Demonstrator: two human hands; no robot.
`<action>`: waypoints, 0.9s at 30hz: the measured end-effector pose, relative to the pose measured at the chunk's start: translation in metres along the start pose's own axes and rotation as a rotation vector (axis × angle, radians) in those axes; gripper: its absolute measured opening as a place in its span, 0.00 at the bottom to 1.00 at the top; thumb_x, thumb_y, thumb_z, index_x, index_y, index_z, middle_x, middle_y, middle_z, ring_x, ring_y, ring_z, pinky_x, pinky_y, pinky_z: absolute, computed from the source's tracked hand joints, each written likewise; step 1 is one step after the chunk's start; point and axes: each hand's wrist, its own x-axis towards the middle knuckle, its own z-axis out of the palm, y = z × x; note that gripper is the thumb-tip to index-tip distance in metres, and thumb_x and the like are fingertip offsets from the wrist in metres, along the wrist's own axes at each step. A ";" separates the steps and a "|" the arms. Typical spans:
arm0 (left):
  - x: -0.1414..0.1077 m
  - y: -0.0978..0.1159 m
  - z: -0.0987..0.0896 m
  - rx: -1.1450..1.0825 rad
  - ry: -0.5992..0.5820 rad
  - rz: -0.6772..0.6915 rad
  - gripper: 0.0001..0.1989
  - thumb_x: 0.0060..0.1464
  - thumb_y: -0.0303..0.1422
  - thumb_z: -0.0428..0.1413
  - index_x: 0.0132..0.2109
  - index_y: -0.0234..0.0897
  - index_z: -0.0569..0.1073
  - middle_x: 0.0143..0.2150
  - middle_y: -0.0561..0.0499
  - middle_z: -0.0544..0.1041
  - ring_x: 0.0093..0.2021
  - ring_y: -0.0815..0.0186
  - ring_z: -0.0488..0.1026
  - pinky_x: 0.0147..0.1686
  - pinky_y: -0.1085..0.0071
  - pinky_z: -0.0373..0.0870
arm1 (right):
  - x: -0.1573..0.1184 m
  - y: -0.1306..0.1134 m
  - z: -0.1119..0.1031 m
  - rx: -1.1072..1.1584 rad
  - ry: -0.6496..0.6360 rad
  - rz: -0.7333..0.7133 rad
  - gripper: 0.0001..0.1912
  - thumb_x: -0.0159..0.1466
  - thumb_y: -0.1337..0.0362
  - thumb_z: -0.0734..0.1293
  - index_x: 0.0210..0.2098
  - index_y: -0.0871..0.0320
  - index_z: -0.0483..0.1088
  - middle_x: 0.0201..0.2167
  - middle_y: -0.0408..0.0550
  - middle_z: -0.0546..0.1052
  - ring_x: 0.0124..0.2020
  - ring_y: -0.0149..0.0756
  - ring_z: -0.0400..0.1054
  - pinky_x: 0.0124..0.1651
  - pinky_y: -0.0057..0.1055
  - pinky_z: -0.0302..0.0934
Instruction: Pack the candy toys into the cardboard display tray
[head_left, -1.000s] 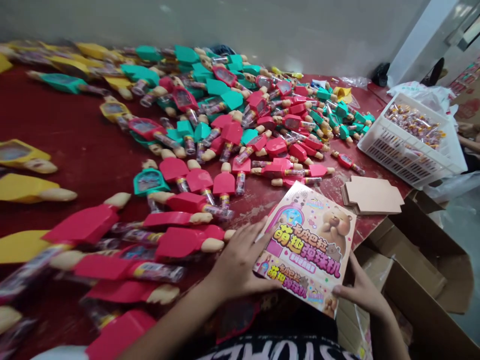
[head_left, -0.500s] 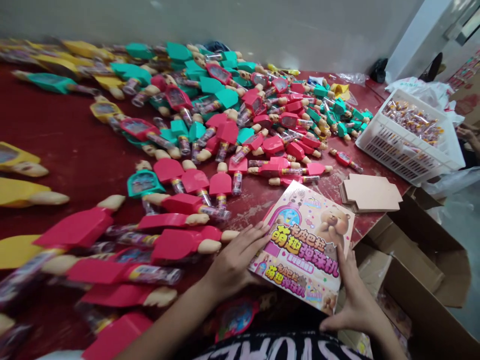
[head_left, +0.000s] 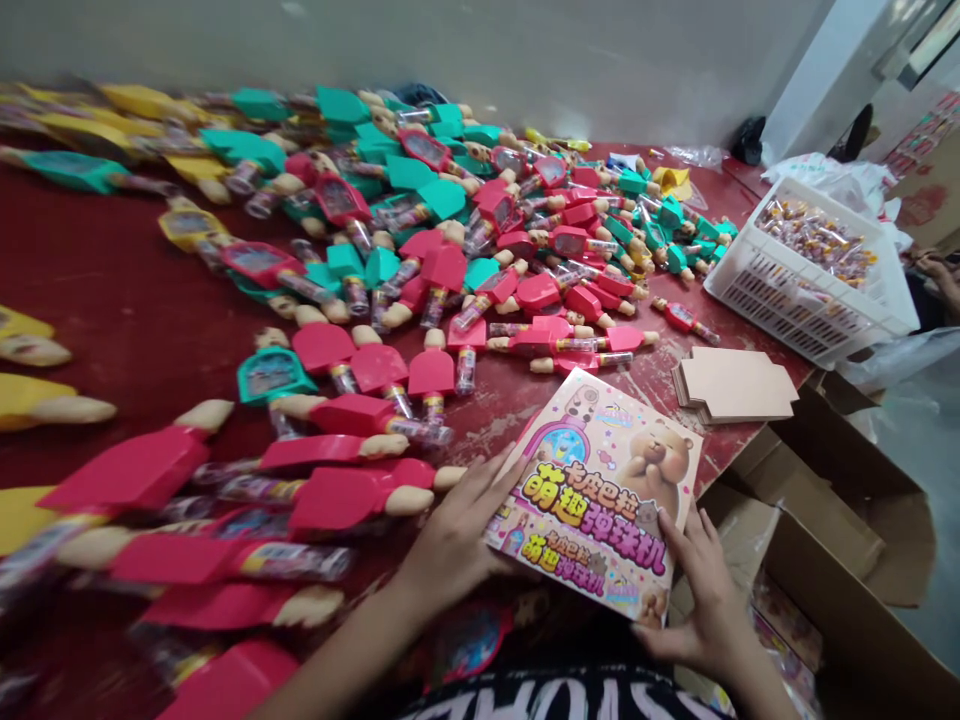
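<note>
A pink printed box with a bear picture lies tilted at the table's front edge, between my two hands. My left hand grips its left side, the fingertips resting on the edge and the thumb hidden beneath. On the right side my right hand holds the box, with fingers along its edge and the thumb at the lower corner. Red toys with tan ends and clear candy tubes lie just left of my left hand. A red toy with a blue window is partly hidden below the box.
Red, green and yellow toys cover much of the red table. Flat cardboard pieces are stacked at the right edge. Behind them stands a white basket of wrapped candy. Open cartons sit below, and a person's hand shows far right.
The view has shifted slightly, so the toys and basket appear further left. Both hands still hold the box, which sits slightly further left in view.
</note>
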 end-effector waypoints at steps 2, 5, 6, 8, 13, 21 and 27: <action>0.000 0.000 -0.002 0.014 0.019 0.017 0.47 0.47 0.54 0.59 0.67 0.38 0.52 0.62 0.40 0.63 0.60 0.47 0.63 0.59 0.52 0.63 | 0.000 -0.002 0.000 0.016 -0.035 0.057 0.55 0.50 0.50 0.72 0.68 0.53 0.39 0.68 0.59 0.48 0.67 0.68 0.38 0.61 0.69 0.38; -0.001 0.001 -0.002 0.036 0.047 0.024 0.49 0.46 0.56 0.58 0.67 0.36 0.51 0.62 0.38 0.64 0.59 0.46 0.63 0.58 0.51 0.64 | 0.003 -0.005 -0.002 0.008 -0.036 0.127 0.64 0.47 0.49 0.74 0.68 0.55 0.30 0.69 0.59 0.33 0.67 0.69 0.27 0.62 0.69 0.37; -0.001 0.001 -0.002 0.036 0.043 0.020 0.49 0.46 0.56 0.58 0.67 0.36 0.51 0.61 0.38 0.65 0.59 0.46 0.64 0.57 0.52 0.65 | 0.006 -0.006 -0.004 -0.016 -0.035 0.119 0.65 0.46 0.48 0.74 0.68 0.55 0.29 0.69 0.58 0.28 0.67 0.70 0.24 0.62 0.69 0.34; -0.002 0.000 -0.001 0.026 0.038 0.009 0.47 0.46 0.56 0.58 0.66 0.36 0.55 0.60 0.39 0.67 0.58 0.47 0.65 0.57 0.53 0.66 | 0.012 -0.008 -0.008 -0.072 -0.068 0.061 0.64 0.45 0.48 0.74 0.68 0.54 0.32 0.69 0.55 0.27 0.67 0.70 0.22 0.62 0.69 0.29; -0.004 -0.003 0.005 0.003 0.118 0.004 0.43 0.46 0.58 0.57 0.63 0.37 0.61 0.57 0.40 0.70 0.56 0.48 0.68 0.57 0.55 0.67 | 0.025 -0.013 -0.020 -0.126 -0.160 -0.030 0.56 0.48 0.52 0.71 0.68 0.58 0.41 0.68 0.58 0.46 0.67 0.63 0.39 0.65 0.64 0.27; -0.011 -0.008 0.016 0.031 0.230 0.088 0.43 0.50 0.55 0.56 0.66 0.39 0.54 0.58 0.41 0.69 0.56 0.50 0.69 0.55 0.56 0.69 | 0.029 -0.019 -0.022 -0.168 -0.227 -0.016 0.47 0.46 0.55 0.70 0.63 0.63 0.57 0.64 0.59 0.56 0.65 0.59 0.50 0.67 0.55 0.41; 0.003 0.005 0.000 0.203 0.173 0.103 0.56 0.43 0.60 0.57 0.68 0.31 0.44 0.65 0.29 0.54 0.62 0.42 0.58 0.55 0.51 0.67 | 0.025 -0.008 -0.036 0.048 -0.186 -0.028 0.42 0.49 0.48 0.71 0.60 0.53 0.63 0.64 0.55 0.58 0.64 0.60 0.51 0.64 0.58 0.46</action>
